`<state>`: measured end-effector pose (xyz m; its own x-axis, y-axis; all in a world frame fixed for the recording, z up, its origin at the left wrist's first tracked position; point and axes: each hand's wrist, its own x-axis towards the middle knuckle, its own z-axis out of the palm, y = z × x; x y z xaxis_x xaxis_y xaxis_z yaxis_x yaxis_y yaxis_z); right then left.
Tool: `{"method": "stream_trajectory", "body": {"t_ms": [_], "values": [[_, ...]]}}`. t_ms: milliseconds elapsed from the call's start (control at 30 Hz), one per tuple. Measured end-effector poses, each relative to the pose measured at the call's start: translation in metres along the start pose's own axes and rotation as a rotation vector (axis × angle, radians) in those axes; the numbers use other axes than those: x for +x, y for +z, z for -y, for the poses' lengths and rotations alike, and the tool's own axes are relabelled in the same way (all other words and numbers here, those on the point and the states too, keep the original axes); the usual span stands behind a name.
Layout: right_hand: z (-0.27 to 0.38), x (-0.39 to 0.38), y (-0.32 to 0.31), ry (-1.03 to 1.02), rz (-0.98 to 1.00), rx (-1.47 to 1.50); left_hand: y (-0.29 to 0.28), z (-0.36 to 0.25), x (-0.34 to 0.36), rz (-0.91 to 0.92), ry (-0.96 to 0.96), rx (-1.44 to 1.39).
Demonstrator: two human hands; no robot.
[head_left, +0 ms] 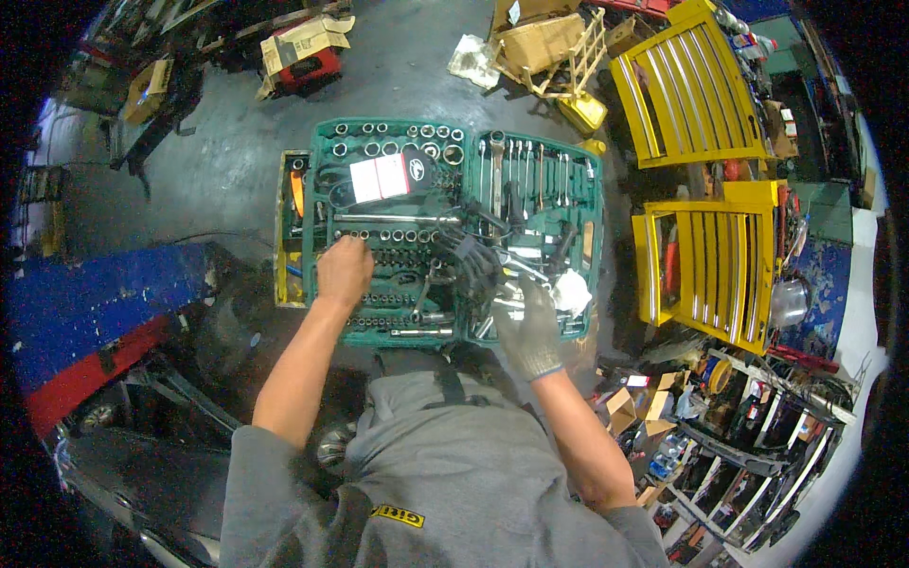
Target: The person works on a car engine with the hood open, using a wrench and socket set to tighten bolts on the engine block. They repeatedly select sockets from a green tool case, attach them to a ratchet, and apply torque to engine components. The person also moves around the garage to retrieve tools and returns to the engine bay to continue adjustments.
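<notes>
A green tool case (598, 204) lies unfolded in front of me, its left half filled with sockets (398, 236) and its right half with wrenches (541, 175). My bare left hand (345, 272) is at the left end of a socket row, fingers bent down and closed; their tips and anything between them are hidden. In a grey work glove, my right hand (530, 331) is over the lower right half, among loose metal tools. Its fingers blend into dark shapes, so its grip is unclear. Beside it sits a crumpled white wad (571, 293). Dark, glove-like material (469, 260) lies across the hinge.
A white-and-black packet (379, 178) rests on the upper sockets. Yellow drawer cabinets (710, 270) stand at the right, above a cluttered rack (739, 464). Cardboard boxes (544, 43) are on the far floor. A blue-and-red bench (114, 312) borders the left.
</notes>
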<state>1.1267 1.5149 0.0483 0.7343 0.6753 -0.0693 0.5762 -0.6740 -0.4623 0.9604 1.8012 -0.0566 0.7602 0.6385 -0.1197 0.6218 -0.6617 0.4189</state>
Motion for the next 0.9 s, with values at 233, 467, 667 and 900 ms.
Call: {"method": "stream_trajectory", "body": {"t_ms": [233,467,667,900], "values": [[0.011,-0.014,-0.015,0.191,0.172,0.278,-0.04,-0.021,-0.034,0.017,-0.333,-0.91],[0.048,0.005,-0.024,0.094,0.308,0.448,-0.048,-0.051,-0.055,0.056,-0.358,-1.225],[0.079,0.02,-0.02,0.156,0.411,0.637,-0.058,-0.081,-0.064,0.084,-0.26,-1.281],[0.081,0.029,-0.021,0.229,0.462,0.725,-0.063,-0.106,-0.067,0.111,-0.158,-1.134]]}}
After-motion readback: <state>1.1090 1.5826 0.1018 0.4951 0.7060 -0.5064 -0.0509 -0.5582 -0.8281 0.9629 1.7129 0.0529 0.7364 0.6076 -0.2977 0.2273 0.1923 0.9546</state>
